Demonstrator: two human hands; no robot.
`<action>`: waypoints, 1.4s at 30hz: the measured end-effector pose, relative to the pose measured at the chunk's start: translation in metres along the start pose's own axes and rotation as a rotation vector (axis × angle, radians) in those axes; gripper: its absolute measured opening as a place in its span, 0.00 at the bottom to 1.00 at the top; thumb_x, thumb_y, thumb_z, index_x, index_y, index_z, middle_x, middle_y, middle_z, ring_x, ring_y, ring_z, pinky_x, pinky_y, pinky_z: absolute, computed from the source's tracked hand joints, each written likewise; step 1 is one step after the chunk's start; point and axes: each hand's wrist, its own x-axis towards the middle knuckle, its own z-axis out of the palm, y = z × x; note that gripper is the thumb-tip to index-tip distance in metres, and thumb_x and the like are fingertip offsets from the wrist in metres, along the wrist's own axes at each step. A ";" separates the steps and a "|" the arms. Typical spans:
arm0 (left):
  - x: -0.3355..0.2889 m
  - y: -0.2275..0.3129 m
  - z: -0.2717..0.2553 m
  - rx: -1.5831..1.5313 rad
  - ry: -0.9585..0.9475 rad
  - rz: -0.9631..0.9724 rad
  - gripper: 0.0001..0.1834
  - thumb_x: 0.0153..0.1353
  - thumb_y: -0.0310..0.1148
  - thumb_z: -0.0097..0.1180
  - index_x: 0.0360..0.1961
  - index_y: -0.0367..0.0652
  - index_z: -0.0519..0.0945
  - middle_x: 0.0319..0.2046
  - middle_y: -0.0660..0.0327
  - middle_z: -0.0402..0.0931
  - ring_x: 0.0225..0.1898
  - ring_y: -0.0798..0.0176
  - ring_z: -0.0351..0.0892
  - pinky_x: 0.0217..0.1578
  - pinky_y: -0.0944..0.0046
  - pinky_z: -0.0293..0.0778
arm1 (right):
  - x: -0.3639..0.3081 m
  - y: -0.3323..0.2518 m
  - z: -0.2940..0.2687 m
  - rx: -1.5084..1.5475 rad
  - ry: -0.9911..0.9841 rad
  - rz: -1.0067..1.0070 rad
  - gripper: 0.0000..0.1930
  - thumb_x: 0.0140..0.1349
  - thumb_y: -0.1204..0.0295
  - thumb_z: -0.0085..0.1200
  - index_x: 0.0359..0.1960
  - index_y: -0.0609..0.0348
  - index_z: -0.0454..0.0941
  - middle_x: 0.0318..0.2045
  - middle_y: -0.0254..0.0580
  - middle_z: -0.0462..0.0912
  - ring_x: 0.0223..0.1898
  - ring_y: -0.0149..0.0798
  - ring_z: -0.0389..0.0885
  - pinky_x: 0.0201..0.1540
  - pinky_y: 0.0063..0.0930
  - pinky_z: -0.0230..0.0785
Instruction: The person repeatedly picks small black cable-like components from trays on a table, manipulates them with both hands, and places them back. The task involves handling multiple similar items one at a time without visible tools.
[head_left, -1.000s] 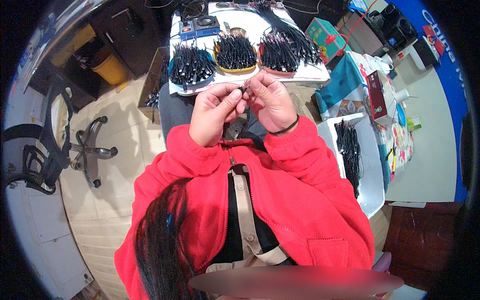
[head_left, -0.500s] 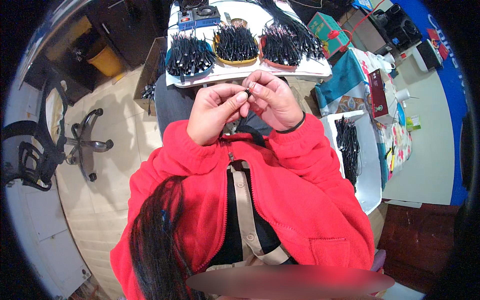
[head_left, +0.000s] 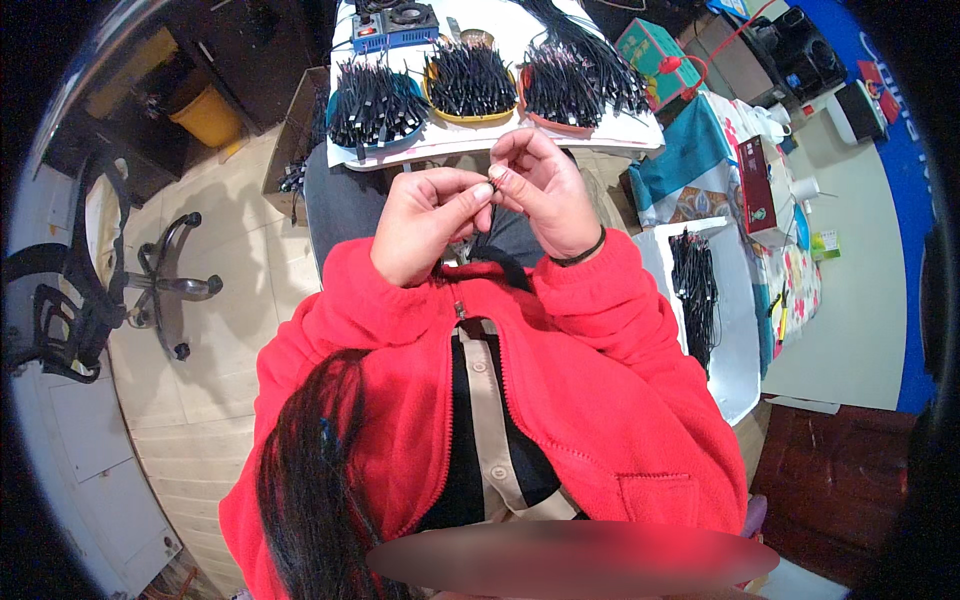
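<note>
White-covered table ahead; left hand and right hand pinched, apparently, a cable end: close grips suited steadiness.

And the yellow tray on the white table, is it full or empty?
Full: black cables crowd the yellow tray and rise above its rim.
</note>
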 end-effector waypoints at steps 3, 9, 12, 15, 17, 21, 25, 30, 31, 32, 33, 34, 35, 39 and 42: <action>-0.001 0.000 0.000 0.071 0.041 -0.010 0.08 0.63 0.28 0.54 0.37 0.34 0.81 0.21 0.66 0.76 0.19 0.80 0.64 0.19 0.78 0.58 | 0.001 -0.006 -0.002 -0.235 0.034 -0.100 0.10 0.64 0.70 0.54 0.42 0.60 0.69 0.34 0.32 0.73 0.33 0.24 0.71 0.34 0.17 0.64; -0.002 -0.006 0.002 0.291 0.102 0.160 0.09 0.62 0.27 0.55 0.37 0.32 0.81 0.22 0.66 0.76 0.23 0.77 0.70 0.23 0.75 0.65 | -0.009 -0.019 0.007 -1.201 0.069 -0.484 0.11 0.62 0.67 0.55 0.28 0.60 0.72 0.20 0.36 0.72 0.21 0.31 0.71 0.24 0.25 0.63; -0.001 -0.008 0.000 0.361 0.081 0.187 0.08 0.61 0.26 0.55 0.36 0.31 0.81 0.21 0.66 0.76 0.23 0.77 0.71 0.24 0.75 0.66 | -0.005 -0.013 0.010 -1.259 0.091 -0.645 0.11 0.61 0.69 0.56 0.25 0.61 0.72 0.18 0.39 0.70 0.17 0.35 0.69 0.22 0.27 0.63; 0.000 -0.006 -0.001 0.379 0.050 0.127 0.07 0.61 0.26 0.55 0.34 0.31 0.81 0.21 0.66 0.76 0.23 0.77 0.71 0.23 0.74 0.66 | -0.005 -0.006 0.000 -1.061 0.045 -0.452 0.11 0.63 0.69 0.53 0.26 0.62 0.72 0.18 0.36 0.69 0.18 0.30 0.68 0.23 0.25 0.62; 0.002 -0.006 0.000 0.296 0.017 0.082 0.07 0.61 0.26 0.55 0.34 0.31 0.81 0.20 0.66 0.76 0.23 0.77 0.70 0.23 0.74 0.66 | -0.008 -0.002 -0.008 -0.923 0.024 -0.327 0.11 0.65 0.68 0.51 0.27 0.62 0.73 0.18 0.33 0.69 0.20 0.27 0.67 0.24 0.23 0.61; -0.003 0.002 -0.009 0.171 -0.019 -0.102 0.08 0.61 0.30 0.56 0.33 0.35 0.82 0.18 0.68 0.72 0.19 0.79 0.64 0.18 0.78 0.55 | -0.007 -0.013 -0.027 -0.651 0.307 -0.059 0.12 0.69 0.67 0.44 0.30 0.60 0.74 0.22 0.27 0.69 0.24 0.21 0.64 0.27 0.15 0.59; -0.001 0.005 -0.020 0.085 -0.119 -0.191 0.07 0.61 0.29 0.57 0.32 0.35 0.82 0.18 0.67 0.74 0.17 0.80 0.65 0.17 0.79 0.56 | -0.021 -0.035 -0.029 -0.923 0.046 -0.292 0.09 0.63 0.70 0.54 0.41 0.62 0.77 0.30 0.34 0.77 0.29 0.26 0.74 0.30 0.18 0.64; 0.000 0.002 -0.017 0.060 -0.179 -0.213 0.07 0.61 0.29 0.57 0.32 0.35 0.82 0.18 0.67 0.74 0.17 0.80 0.65 0.17 0.79 0.56 | -0.026 -0.041 -0.015 -1.206 -0.194 -0.670 0.21 0.43 0.77 0.66 0.43 0.58 0.80 0.35 0.40 0.79 0.35 0.38 0.77 0.35 0.26 0.70; 0.000 0.002 -0.017 0.063 -0.183 -0.218 0.07 0.61 0.29 0.57 0.32 0.36 0.82 0.18 0.67 0.74 0.18 0.80 0.65 0.17 0.79 0.56 | -0.024 -0.041 -0.014 -1.215 -0.222 -0.738 0.20 0.41 0.78 0.66 0.41 0.59 0.81 0.34 0.39 0.79 0.35 0.38 0.77 0.35 0.27 0.70; -0.001 0.002 -0.016 0.067 -0.185 -0.223 0.07 0.61 0.29 0.57 0.32 0.36 0.82 0.18 0.67 0.74 0.18 0.80 0.65 0.17 0.79 0.56 | -0.024 -0.041 -0.012 -1.210 -0.228 -0.766 0.18 0.39 0.80 0.66 0.37 0.60 0.82 0.32 0.39 0.79 0.34 0.39 0.77 0.35 0.27 0.70; -0.001 0.003 -0.016 0.066 -0.187 -0.224 0.07 0.61 0.29 0.57 0.32 0.36 0.82 0.18 0.67 0.74 0.18 0.80 0.65 0.17 0.80 0.56 | -0.023 -0.041 -0.011 -1.206 -0.238 -0.790 0.17 0.39 0.80 0.66 0.36 0.60 0.81 0.31 0.39 0.78 0.33 0.39 0.77 0.34 0.28 0.70; -0.001 0.003 -0.016 0.071 -0.199 -0.217 0.07 0.61 0.29 0.57 0.32 0.36 0.82 0.18 0.67 0.74 0.18 0.80 0.65 0.18 0.80 0.56 | -0.023 -0.041 -0.010 -1.208 -0.239 -0.801 0.16 0.40 0.80 0.66 0.35 0.61 0.81 0.31 0.39 0.78 0.33 0.39 0.77 0.34 0.28 0.70; -0.001 0.003 -0.015 0.072 -0.212 -0.207 0.07 0.61 0.29 0.56 0.32 0.35 0.82 0.18 0.68 0.74 0.18 0.80 0.66 0.18 0.80 0.57 | -0.023 -0.041 -0.010 -1.201 -0.240 -0.825 0.15 0.40 0.80 0.66 0.33 0.61 0.81 0.30 0.39 0.78 0.32 0.39 0.77 0.34 0.28 0.70; -0.002 0.001 -0.011 0.206 -0.191 -0.125 0.08 0.59 0.29 0.58 0.32 0.33 0.82 0.18 0.63 0.76 0.18 0.78 0.67 0.18 0.74 0.61 | -0.025 -0.034 -0.009 -1.201 -0.174 -0.762 0.13 0.41 0.82 0.64 0.30 0.62 0.77 0.28 0.39 0.77 0.31 0.38 0.75 0.32 0.26 0.68; -0.005 -0.005 0.000 0.643 -0.049 0.300 0.06 0.56 0.27 0.58 0.31 0.33 0.80 0.18 0.57 0.75 0.17 0.68 0.71 0.20 0.64 0.67 | -0.031 -0.026 -0.012 -1.086 -0.095 -0.535 0.08 0.50 0.79 0.61 0.30 0.63 0.74 0.27 0.36 0.75 0.30 0.33 0.74 0.32 0.23 0.65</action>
